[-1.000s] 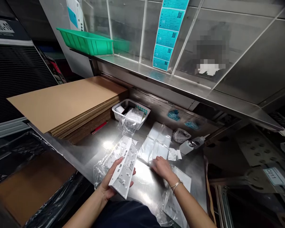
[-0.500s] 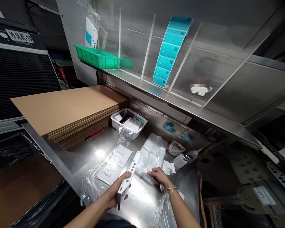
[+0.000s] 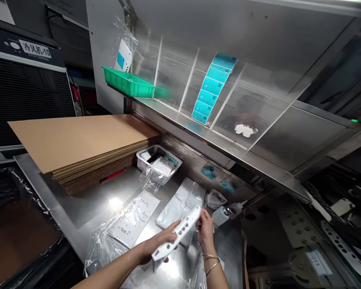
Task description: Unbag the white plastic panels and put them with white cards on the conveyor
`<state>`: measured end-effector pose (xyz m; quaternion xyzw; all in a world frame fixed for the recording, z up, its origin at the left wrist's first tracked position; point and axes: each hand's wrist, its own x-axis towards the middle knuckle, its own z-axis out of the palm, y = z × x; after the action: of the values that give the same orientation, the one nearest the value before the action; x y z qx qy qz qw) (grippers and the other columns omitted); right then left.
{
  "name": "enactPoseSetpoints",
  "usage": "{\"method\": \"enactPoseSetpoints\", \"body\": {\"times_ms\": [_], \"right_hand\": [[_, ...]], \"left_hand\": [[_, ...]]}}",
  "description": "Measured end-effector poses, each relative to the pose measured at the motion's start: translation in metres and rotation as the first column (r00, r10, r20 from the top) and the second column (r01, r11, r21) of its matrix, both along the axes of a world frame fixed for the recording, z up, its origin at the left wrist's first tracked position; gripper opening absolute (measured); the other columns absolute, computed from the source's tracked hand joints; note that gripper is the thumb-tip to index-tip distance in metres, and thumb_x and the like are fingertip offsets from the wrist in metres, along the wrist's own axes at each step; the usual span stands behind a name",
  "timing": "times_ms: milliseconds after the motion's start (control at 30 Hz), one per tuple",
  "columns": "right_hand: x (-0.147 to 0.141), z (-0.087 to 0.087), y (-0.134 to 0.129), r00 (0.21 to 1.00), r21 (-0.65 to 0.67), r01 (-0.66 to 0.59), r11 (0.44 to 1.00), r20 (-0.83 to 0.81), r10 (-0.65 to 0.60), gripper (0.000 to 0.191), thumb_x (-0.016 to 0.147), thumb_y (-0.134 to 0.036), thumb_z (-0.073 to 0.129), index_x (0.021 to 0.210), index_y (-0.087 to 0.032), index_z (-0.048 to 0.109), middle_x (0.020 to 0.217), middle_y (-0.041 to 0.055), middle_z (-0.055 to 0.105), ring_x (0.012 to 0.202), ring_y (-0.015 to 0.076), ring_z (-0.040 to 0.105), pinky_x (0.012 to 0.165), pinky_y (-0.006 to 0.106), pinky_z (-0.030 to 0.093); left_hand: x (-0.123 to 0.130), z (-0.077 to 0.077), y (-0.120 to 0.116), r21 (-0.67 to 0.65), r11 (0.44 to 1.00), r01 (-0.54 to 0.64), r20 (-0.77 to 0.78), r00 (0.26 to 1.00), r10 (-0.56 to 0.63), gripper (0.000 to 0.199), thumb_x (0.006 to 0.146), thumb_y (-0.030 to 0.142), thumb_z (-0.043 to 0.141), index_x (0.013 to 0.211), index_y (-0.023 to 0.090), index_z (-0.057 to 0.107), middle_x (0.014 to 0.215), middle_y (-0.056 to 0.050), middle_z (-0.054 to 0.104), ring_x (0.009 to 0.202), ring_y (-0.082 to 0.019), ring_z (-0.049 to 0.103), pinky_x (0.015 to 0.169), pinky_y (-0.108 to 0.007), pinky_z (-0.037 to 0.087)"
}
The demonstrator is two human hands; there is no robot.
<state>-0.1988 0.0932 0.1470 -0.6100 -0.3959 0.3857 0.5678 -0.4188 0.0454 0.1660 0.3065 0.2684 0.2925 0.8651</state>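
My left hand (image 3: 161,243) grips a long white plastic part (image 3: 183,228) with a row of holes along its edge, the thumb on its upper side. The part is tilted, its far end pointing up and right. At that end, my right hand (image 3: 206,228) has its fingers curled closed against the part. Under the hands lie clear plastic bags (image 3: 183,196) on the metal table. To the left, a white printed sheet (image 3: 135,218) rests beside crumpled clear film (image 3: 100,249). A blurred pale patch shows below my right hand; I cannot make it out.
Cardboard sheets (image 3: 87,138) are stacked at the left, with a red pen (image 3: 112,176) beside them. Behind the bags stand a white basket (image 3: 141,162) and a white bottle (image 3: 221,216). A metal shelf above holds a green tray (image 3: 129,84) and blue labels (image 3: 210,90).
My right hand has moved from over the bags to the far end of the white part. The part has tilted further right. The camera view has shifted.
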Motion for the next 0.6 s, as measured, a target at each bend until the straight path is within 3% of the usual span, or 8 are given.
{"method": "enactPoseSetpoints", "body": {"times_ms": [100, 167, 233, 367, 467, 600], "right_hand": [[-0.003, 0.022, -0.011, 0.960, 0.160, -0.099, 0.982, 0.276, 0.051, 0.035, 0.078, -0.047, 0.053, 0.094, -0.017, 0.063, 0.057, -0.0016, 0.056, 0.048, 0.0132, 0.050, 0.046, 0.025, 0.041], [-0.008, 0.040, -0.018, 0.816, 0.247, -0.282, 0.927, 0.569, 0.096, 0.029, 0.080, -0.039, 0.056, 0.094, -0.017, 0.067, 0.080, 0.0056, 0.068, 0.072, 0.0197, 0.063, 0.067, 0.029, 0.049], [-0.020, 0.059, -0.023, 0.681, 0.258, -0.385, 0.886, 0.727, 0.084, 0.025, 0.083, -0.034, 0.052, 0.095, -0.018, 0.068, 0.093, 0.0074, 0.069, 0.086, 0.0222, 0.064, 0.079, 0.031, 0.048], [-0.063, 0.106, -0.026, 0.558, 0.135, -0.502, 0.854, 0.805, 0.201, 0.024, 0.088, -0.029, 0.045, 0.093, -0.021, 0.067, 0.091, 0.0046, 0.070, 0.080, 0.0189, 0.065, 0.071, 0.025, 0.049], [-0.092, 0.146, -0.024, 0.434, 0.034, -0.530, 0.847, 0.869, 0.237, 0.022, 0.086, -0.028, 0.047, 0.088, -0.021, 0.068, 0.083, 0.0031, 0.070, 0.076, 0.0183, 0.065, 0.067, 0.023, 0.046], [-0.119, 0.184, -0.050, 0.445, 0.101, -0.472, 0.876, 0.885, 0.138, 0.023, 0.087, -0.028, 0.045, 0.089, -0.021, 0.067, 0.078, 0.0021, 0.069, 0.071, 0.0161, 0.064, 0.064, 0.022, 0.044]], "left_hand": [[0.015, 0.020, 0.007, -0.111, 0.992, 0.056, 0.068, 0.996, -0.049, 0.061, 0.075, 0.034, 0.060, 0.132, 0.025, 0.041, 0.072, -0.006, 0.062, 0.054, -0.020, 0.054, 0.059, -0.036, 0.047], [0.025, 0.036, 0.013, -0.285, 0.952, 0.112, 0.232, 0.972, -0.045, 0.056, 0.073, 0.048, 0.056, 0.122, 0.021, 0.050, 0.069, -0.007, 0.063, 0.058, -0.025, 0.057, 0.061, -0.043, 0.048], [0.030, 0.052, 0.019, -0.426, 0.898, 0.113, 0.365, 0.929, 0.056, 0.058, 0.069, 0.060, 0.053, 0.108, 0.018, 0.058, 0.072, -0.010, 0.065, 0.066, -0.030, 0.060, 0.063, -0.048, 0.048], [0.028, 0.073, 0.020, -0.625, 0.778, -0.063, 0.347, 0.871, 0.349, 0.055, 0.067, 0.063, 0.055, 0.090, 0.014, 0.061, 0.076, -0.013, 0.065, 0.072, -0.032, 0.062, 0.068, -0.047, 0.048], [0.019, 0.079, 0.008, -0.615, 0.785, -0.074, 0.375, 0.848, 0.374, 0.065, 0.069, 0.070, 0.048, 0.102, 0.015, 0.057, 0.090, -0.015, 0.063, 0.080, -0.033, 0.061, 0.072, -0.049, 0.047], [0.007, 0.070, -0.021, -0.625, 0.779, -0.048, 0.406, 0.832, 0.377, 0.087, 0.063, 0.081, 0.039, 0.123, 0.017, 0.040, 0.113, -0.020, 0.052, 0.100, -0.038, 0.054, 0.082, -0.055, 0.042]]}}
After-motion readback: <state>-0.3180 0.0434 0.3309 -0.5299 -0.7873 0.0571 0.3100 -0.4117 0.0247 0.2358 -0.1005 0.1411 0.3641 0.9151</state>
